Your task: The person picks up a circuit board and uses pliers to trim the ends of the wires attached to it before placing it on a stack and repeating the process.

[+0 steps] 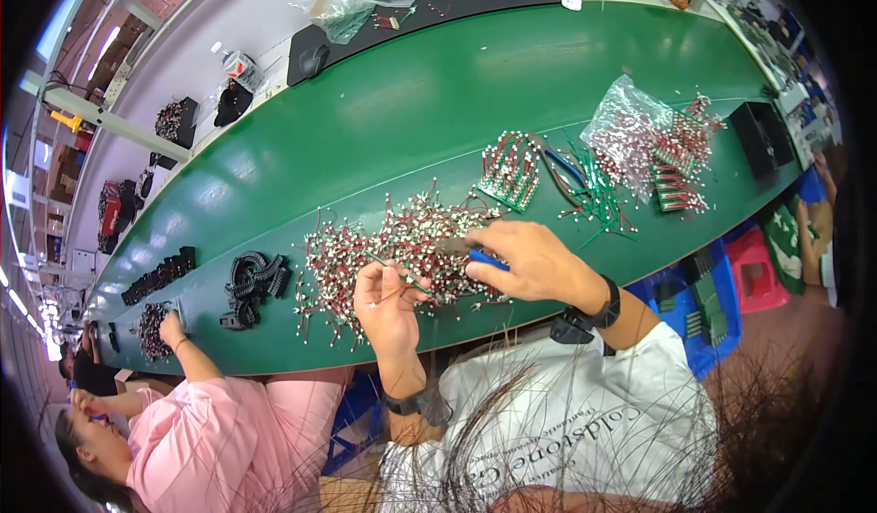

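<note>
1. Biggest thing by far: a long green workbench (384, 120) curving across the room, with a black mat (429, 10) near its far edge.
2. Co-worker in pink (228, 440) sits to the left; a blue bin (729, 307) of green boards is down on the right.
3. Main pile (402, 234) is loads of red wires with white ends, right by both hands. A clear plastic bag (626, 120) lies farther right.
4. Right hand (525, 259) is wrapped around a blue-handled tool (489, 259), metal end toward the pile. Can't tell if its jaws are touching anything.
5. Left hand (388, 298) has thumb and fingers pinched on a small wired piece (416, 285), just left of the tool, over the pile's near side.
</note>
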